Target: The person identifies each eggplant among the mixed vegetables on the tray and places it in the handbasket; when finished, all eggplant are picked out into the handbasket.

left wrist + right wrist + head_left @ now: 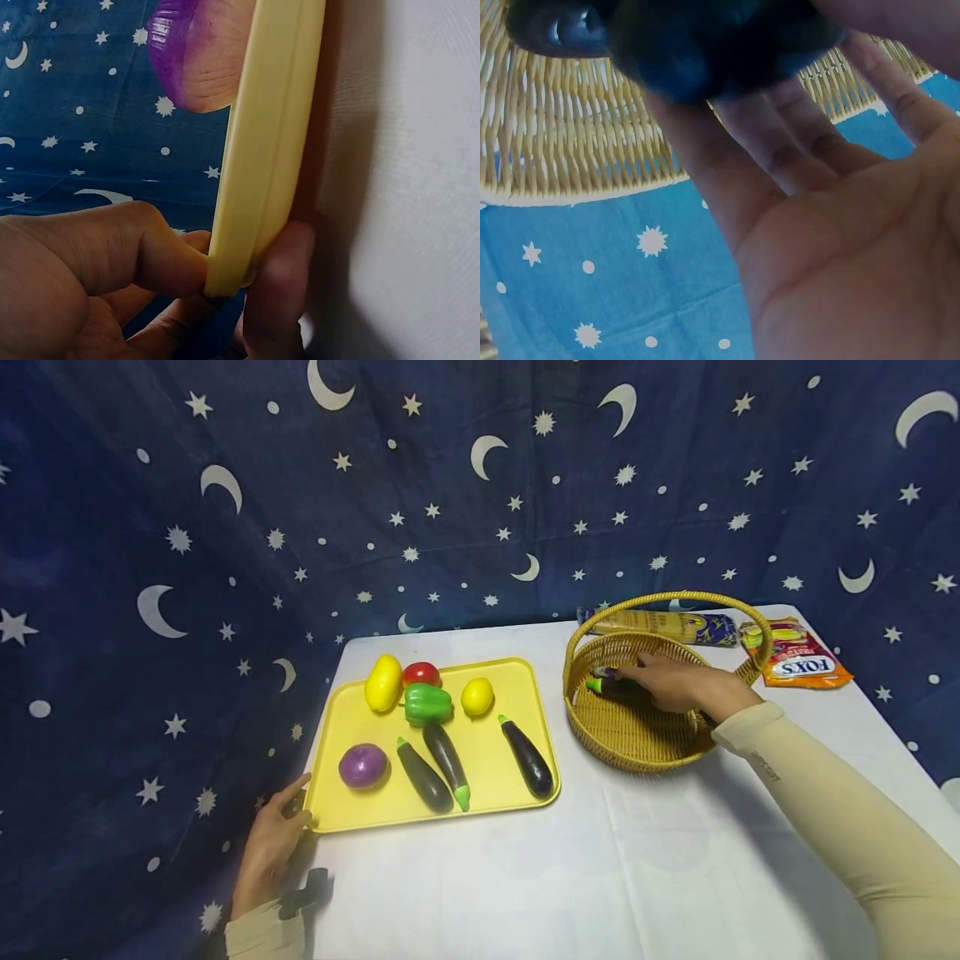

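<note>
My left hand [273, 839] pinches the near left corner of a yellow tray [491, 760], thumb and fingers on either side of its rim in the left wrist view. Inside a wicker basket [637, 763], my right hand [675, 683] grips a dark eggplant [727, 49], its fingers curled against it. A second eggplant [559, 34] lies beside that one in the right wrist view. On the tray are three eggplants, one of them [528, 760] at the right side, a purple onion [363, 766], a green pepper [427, 703], a lemon [477, 697], a yellow mango-like fruit [383, 683] and a red tomato-like piece [422, 674].
The basket's tall hoop handle [678, 597] arches above my right hand. Behind the basket lies a pasta packet [667, 625], with a red and orange Fox's bag [802, 656] to its right. A dark starry cloth [450, 468] hangs behind the white table [540, 877].
</note>
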Action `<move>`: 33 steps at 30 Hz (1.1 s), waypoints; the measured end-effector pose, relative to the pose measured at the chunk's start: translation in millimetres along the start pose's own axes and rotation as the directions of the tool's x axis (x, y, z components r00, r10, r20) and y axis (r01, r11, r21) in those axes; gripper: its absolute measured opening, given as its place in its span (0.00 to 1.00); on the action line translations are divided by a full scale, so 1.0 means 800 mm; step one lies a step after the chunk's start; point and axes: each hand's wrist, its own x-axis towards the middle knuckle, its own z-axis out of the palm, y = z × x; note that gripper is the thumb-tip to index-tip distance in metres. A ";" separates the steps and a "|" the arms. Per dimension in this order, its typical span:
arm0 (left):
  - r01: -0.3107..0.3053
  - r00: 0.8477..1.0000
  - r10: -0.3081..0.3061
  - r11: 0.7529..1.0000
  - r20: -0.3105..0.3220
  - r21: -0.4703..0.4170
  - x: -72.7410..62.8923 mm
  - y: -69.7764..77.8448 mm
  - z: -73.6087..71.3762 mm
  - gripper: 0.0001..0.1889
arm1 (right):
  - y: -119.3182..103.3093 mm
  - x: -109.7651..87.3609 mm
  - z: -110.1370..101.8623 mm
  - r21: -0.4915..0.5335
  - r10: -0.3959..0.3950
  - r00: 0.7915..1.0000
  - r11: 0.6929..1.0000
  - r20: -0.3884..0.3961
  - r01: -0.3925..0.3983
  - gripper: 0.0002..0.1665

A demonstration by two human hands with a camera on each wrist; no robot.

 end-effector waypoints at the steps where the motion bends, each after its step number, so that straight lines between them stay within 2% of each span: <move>1: 0.002 1.000 -0.002 1.000 0.001 0.002 0.000 0.000 0.000 0.43 | 0.000 0.001 0.001 0.006 0.001 1.000 1.000 0.002 -0.001 0.36; 6: 0.006 1.000 -0.006 1.000 -0.005 0.001 0.000 0.001 -0.001 0.44 | 0.000 0.005 0.005 -0.005 -0.020 1.000 1.000 -0.016 0.020 0.34; 11: -0.005 1.000 0.005 1.000 -0.005 0.001 -0.001 0.000 -0.002 0.43 | -0.004 0.009 0.010 -0.021 -0.032 0.999 0.999 -0.001 0.032 0.29; 15: -0.007 1.000 0.007 1.000 0.002 0.007 0.001 -0.001 -0.001 0.43 | -0.004 0.012 0.016 -0.032 -0.011 1.000 0.999 0.003 0.011 0.30; 20: 0.020 1.000 -0.020 1.000 0.008 0.000 0.002 -0.001 -0.001 0.43 | -0.006 0.017 0.026 -0.052 -0.004 1.000 0.999 0.012 0.005 0.31; 27: -0.047 0.999 0.048 0.998 0.007 -0.036 0.003 -0.003 -0.002 0.42 | -0.011 0.016 0.032 -0.067 0.021 1.000 0.998 0.007 -0.020 0.30; 33: -0.033 0.999 0.033 0.999 0.002 -0.025 0.003 -0.001 -0.001 0.42 | -0.013 0.014 0.034 -0.074 0.018 1.000 0.997 -0.013 -0.019 0.27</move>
